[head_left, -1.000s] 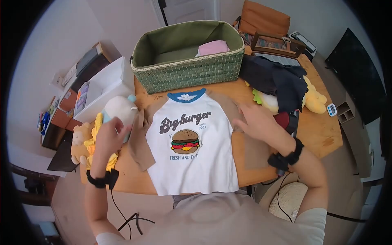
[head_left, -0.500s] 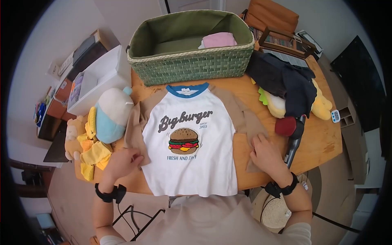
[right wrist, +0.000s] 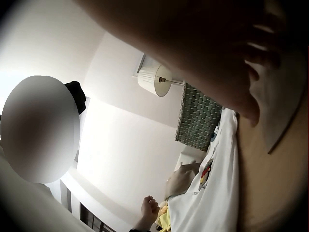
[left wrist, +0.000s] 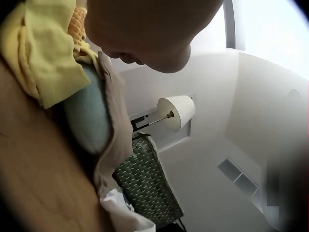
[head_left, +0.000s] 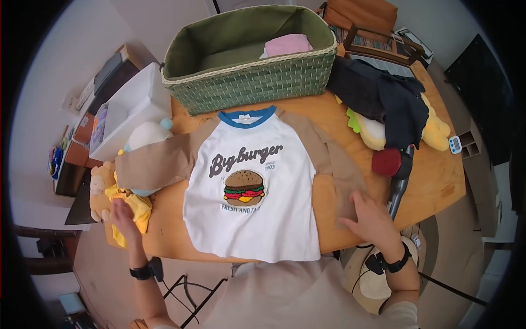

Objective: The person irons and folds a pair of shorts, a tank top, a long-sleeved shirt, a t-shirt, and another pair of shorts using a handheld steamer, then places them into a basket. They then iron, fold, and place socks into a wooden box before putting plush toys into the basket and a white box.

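Note:
A child's long-sleeved shirt (head_left: 252, 225) lies front up on the wooden table, white with brown sleeves, a blue collar and a burger print. Its left-hand sleeve (head_left: 156, 164) stretches out over a white and light-blue plush toy (head_left: 148, 131), partly hiding it. My left hand (head_left: 125, 218) is below that sleeve's end with loosely curled fingers, near a yellow cloth item (head_left: 139, 208). On the other side, my right hand (head_left: 373, 219) is over the cuff end of the right-hand sleeve (head_left: 345, 181), fingers relaxed and apart. The right wrist view shows the fingers (right wrist: 253, 108) beside the sleeve fabric (right wrist: 280, 96).
Behind the shirt stands a green woven basket (head_left: 257, 82) holding a folded pink cloth (head_left: 287, 45). Dark clothing (head_left: 383, 98) covers plush toys at the right, near a red-and-black handheld device (head_left: 392, 163). A white box (head_left: 131, 109) and a bear plush (head_left: 100, 192) are at the left.
The left-hand sleeve has swung outward to the left across the plush toy. My left hand has moved left from the cuff; my right hand came down to the other sleeve and its fingers have loosened.

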Demonstrator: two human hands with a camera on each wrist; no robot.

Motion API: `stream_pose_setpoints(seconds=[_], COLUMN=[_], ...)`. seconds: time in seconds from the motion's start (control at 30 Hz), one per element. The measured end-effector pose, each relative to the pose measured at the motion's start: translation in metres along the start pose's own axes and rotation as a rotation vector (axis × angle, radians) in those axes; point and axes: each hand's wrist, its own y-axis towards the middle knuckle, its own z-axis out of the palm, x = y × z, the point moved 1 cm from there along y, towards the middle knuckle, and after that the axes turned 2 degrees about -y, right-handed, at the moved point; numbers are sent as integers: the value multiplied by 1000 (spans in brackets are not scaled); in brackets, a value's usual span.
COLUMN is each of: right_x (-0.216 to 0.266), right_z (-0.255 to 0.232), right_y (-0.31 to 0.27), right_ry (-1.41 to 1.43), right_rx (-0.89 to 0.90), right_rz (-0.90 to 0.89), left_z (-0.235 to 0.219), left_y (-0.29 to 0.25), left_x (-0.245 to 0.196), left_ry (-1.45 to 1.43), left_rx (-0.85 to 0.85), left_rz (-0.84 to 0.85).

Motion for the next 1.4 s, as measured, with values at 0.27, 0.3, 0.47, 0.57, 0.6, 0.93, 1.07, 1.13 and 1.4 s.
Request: stream_pose_setpoints(seconds=[0.27,0.3,0.47,0.57,0.6,0.93,1.07,1.13,1.4], right_x=[-28,-30,-8,-6,-7,-8,-10,-12,-34], right_z=[15,14,0,8,12,41,64,67,3], right_y=[12,13,1,-7,-10,-32,-29,-28,-24], right_ry=[3,29,7,-3,-9,-14,-197,-237,410], right_rx=[60,59,104,60,34,-174,-297,-299,-666], right_rz=[-145,-183,-122,-109,-93,-185,-167,-158,138], left_z=[65,62,64,56,53,22,30,31,33], left_y=[-101,-116,-160,-161,-159,-150,-177,-180,-183], left_x=[-71,-61,-40,-34,-35,-41,-43,-33,-12], left_ry=[383,261,-134,-238,-98,124,278,277,57], left_rx=[994,953,846,872,972,437,490,459,141], left_rz=[305,132,-208,-288,-102,-215,-51,-108,-44])
